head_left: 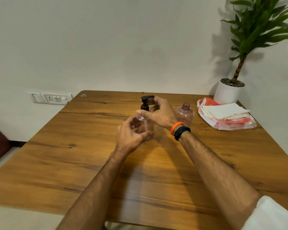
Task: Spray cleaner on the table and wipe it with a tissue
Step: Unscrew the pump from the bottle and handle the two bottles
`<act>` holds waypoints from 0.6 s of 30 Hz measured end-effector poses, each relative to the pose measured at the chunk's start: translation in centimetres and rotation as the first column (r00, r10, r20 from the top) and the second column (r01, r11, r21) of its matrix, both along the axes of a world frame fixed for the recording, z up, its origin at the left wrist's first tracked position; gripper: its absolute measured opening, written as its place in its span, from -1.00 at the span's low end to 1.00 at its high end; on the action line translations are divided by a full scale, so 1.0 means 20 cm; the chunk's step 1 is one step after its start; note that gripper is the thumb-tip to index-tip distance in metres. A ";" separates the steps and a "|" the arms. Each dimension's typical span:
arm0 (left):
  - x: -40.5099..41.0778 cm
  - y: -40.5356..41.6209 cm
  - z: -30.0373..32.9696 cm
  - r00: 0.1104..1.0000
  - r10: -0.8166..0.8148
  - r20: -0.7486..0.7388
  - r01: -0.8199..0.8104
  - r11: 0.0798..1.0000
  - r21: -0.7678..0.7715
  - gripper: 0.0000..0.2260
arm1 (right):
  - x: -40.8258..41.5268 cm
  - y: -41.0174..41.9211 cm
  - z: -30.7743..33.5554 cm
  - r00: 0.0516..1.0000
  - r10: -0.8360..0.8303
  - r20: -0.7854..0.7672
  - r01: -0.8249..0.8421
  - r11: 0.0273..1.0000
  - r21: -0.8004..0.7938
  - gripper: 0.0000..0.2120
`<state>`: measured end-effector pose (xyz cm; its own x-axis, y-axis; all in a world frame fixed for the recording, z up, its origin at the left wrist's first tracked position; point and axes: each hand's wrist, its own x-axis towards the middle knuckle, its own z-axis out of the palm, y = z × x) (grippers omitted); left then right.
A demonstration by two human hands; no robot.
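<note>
Clear pump bottle point(144, 127) at table point(56, 155) centre, contents unclear. Capless bottle point(185, 114) just at its 3 o'clock, looks empty. Plastic bag point(231, 124) at 2 o'clock, tissues point(223, 111) stacked on top. Your left hand point(131, 135) cupped round pump bottle's body. Your right hand point(161, 113) half-closed over black pump head point(145, 102), fingers touching nozzle.

Soft, even indoor light, a shadow behind the plant point(259, 29), wide-angle bending and slight blur at the edges.
</note>
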<state>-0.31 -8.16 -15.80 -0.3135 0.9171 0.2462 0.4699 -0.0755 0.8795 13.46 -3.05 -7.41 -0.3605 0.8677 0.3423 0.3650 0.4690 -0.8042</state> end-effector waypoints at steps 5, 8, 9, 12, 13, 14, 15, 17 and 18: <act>0.00 0.01 0.00 1.000 0.005 0.007 -0.005 1.000 -0.008 -0.34 | -0.01 0.00 -0.01 0.998 -0.046 -0.049 0.044 0.998 -0.038 -0.66; 0.00 0.01 -0.01 1.000 0.007 0.005 -0.007 1.000 -0.007 -0.30 | 0.00 0.02 0.00 1.000 0.000 0.007 0.001 0.999 -0.036 -0.71; 0.00 0.01 -0.01 1.000 0.007 0.012 -0.007 1.000 -0.006 -0.30 | 0.00 0.02 0.01 1.000 0.014 0.021 -0.013 0.999 -0.041 -0.70; 0.00 0.01 -0.01 1.000 0.009 0.008 -0.009 1.000 -0.012 -0.33 | 0.00 0.00 0.03 0.994 0.010 0.105 -0.011 1.000 0.004 -0.57; 0.00 0.01 -0.01 1.000 0.010 0.002 -0.010 1.000 -0.020 -0.33 | -0.01 0.00 0.03 0.992 -0.012 0.129 0.008 1.000 0.029 -0.54; -0.01 0.01 -0.01 1.000 0.014 -0.004 -0.014 1.000 -0.026 -0.33 | -0.02 -0.01 0.03 0.991 -0.034 0.132 0.028 0.998 0.047 -0.53; -0.01 0.01 -0.01 1.000 0.016 -0.006 -0.016 0.999 -0.032 -0.34 | -0.02 -0.01 0.03 0.991 -0.052 0.122 0.046 0.998 0.053 -0.56; -0.01 0.02 -0.01 1.000 0.015 -0.011 -0.015 0.999 -0.038 -0.34 | -0.01 0.00 0.03 0.994 -0.051 0.096 0.048 0.998 0.030 -0.67; -0.01 0.02 -0.01 1.000 0.016 -0.010 -0.017 0.999 -0.040 -0.33 | -0.01 0.00 0.03 0.996 -0.032 0.086 0.031 0.999 0.011 -0.71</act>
<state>-0.46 -7.80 -16.04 -0.3263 0.9211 0.2123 0.4792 -0.0324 0.8771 13.33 -3.02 -6.78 -0.3614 0.8760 0.3194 0.4480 0.4635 -0.7645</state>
